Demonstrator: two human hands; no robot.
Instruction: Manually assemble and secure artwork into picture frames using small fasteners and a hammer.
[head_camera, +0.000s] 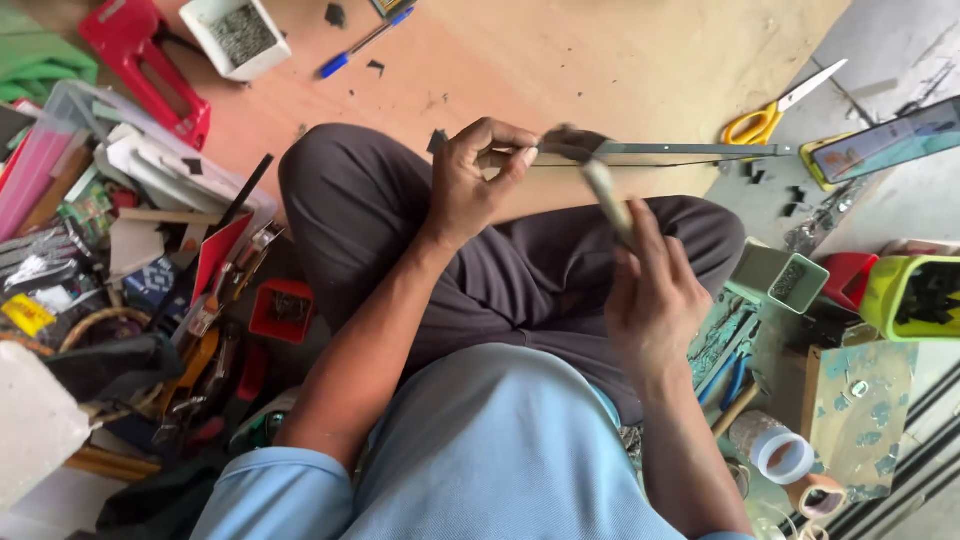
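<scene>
- Strip: a thin dark metal strip runs level across the upper middle of the frame, its near end pinched in the left hand, whose thumb and fingers are closed on it.
- Brush: a pale stick with a dark, blurred tip lies slanted just right of centre; the right hand holds its lower end with fingers closed around it, and the tip meets the strip beside the left fingertips.
- Both hands sit above the person's crossed legs in dark trousers, over an orange floor.
- White box, upper left: open-topped, filled with small dark grey bits, too fine to tell apart.
- Red tray, left of centre: small, square, with dark small parts inside.
- Pale green box, right of the knee: open, a dark patterned piece showing inside.
- Yellow-green tub, right edge: holds black scraps.
- Red cup sits between the green box and the tub; its contents are hidden.
- Scissors with yellow handles lie upper right, just above the strip's far end.
- Blue pen lies at the top, near the white box.
- Tape rolls stand lower right.
- Red stool, upper left corner, beside stacked clutter.
</scene>
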